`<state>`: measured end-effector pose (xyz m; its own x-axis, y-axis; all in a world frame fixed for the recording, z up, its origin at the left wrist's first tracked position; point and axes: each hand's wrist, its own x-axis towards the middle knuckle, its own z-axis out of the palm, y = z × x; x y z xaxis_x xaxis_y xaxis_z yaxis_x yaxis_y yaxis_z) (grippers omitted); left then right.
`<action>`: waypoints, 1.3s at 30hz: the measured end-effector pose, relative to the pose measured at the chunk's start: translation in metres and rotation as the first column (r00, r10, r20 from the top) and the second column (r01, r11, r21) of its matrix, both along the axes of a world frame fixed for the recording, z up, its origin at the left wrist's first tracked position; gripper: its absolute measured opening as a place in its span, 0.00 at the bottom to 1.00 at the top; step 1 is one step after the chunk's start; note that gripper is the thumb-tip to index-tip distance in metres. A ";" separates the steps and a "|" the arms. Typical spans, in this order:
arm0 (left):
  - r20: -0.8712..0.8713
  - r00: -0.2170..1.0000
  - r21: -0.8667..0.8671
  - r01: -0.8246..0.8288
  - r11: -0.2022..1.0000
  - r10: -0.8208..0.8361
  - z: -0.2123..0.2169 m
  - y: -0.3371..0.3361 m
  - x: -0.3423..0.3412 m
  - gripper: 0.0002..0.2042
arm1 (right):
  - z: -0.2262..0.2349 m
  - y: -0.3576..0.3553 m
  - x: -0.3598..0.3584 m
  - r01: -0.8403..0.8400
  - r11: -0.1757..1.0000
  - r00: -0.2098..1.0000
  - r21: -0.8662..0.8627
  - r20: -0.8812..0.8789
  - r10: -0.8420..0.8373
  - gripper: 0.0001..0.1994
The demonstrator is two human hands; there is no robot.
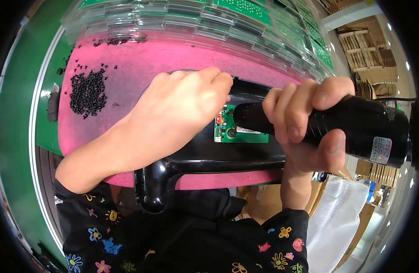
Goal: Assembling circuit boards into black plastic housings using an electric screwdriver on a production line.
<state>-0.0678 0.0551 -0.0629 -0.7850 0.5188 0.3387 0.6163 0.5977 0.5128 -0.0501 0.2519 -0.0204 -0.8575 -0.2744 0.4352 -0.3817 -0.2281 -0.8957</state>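
My right hand is wrapped round a black electric screwdriver, which lies nearly level with its front end pointing left. That end is over a green circuit board with a red connector and a round black part. The board lies in a glossy black plastic housing, whose rounded arm sticks out toward me at the lower left. My left hand is closed above the housing, at the board's upper left corner. Its fingertips are mostly hidden, so what they hold, if anything, does not show. The screwdriver's tip is hidden too.
On the pink mat, a pile of small black screws lies at the left, with more scattered farther back. Stacked clear plastic trays holding green boards stand along the far side. Cardboard and a white plastic-wrapped package are at the lower right.
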 end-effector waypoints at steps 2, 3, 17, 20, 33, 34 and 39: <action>-0.007 1.000 -0.050 0.028 0.998 -0.029 -0.001 0.000 -0.001 0.07 | -0.003 -0.004 -0.009 -0.044 0.999 0.999 0.014 -0.005 0.044 0.20; -0.007 1.000 -0.048 0.025 0.999 -0.025 0.000 0.000 0.000 0.07 | -0.004 -0.006 -0.016 -0.085 0.996 0.996 0.024 -0.016 0.086 0.20; 0.127 0.987 -0.087 0.113 0.990 -0.101 0.001 -0.001 0.000 0.08 | -0.007 -0.002 -0.020 -0.084 0.996 0.996 0.016 -0.013 0.084 0.21; 0.134 0.983 -0.091 0.139 0.986 -0.126 0.002 0.000 -0.002 0.08 | -0.009 0.002 -0.013 -0.064 0.992 0.998 -0.112 -0.017 0.062 0.21; 0.053 0.947 0.189 0.302 0.934 -0.317 -0.001 0.010 -0.006 0.08 | 0.009 0.031 -0.003 -0.189 0.851 0.982 -0.491 -0.114 0.152 0.18; 0.058 0.948 0.194 0.295 0.936 -0.311 0.001 0.009 -0.006 0.08 | 0.010 0.031 -0.003 -0.179 0.852 0.984 -0.492 -0.108 0.145 0.18; 0.080 0.934 0.193 0.328 0.925 -0.349 -0.005 0.009 -0.008 0.08 | 0.009 0.032 -0.002 -0.180 0.862 0.984 -0.473 -0.097 0.152 0.19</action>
<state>-0.0755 0.0645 -0.0675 -0.6106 0.7012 0.3681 0.6991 0.2590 0.6664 -0.0518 0.2839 -0.0119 -0.7886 -0.1572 0.5945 -0.3450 -0.6871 -0.6394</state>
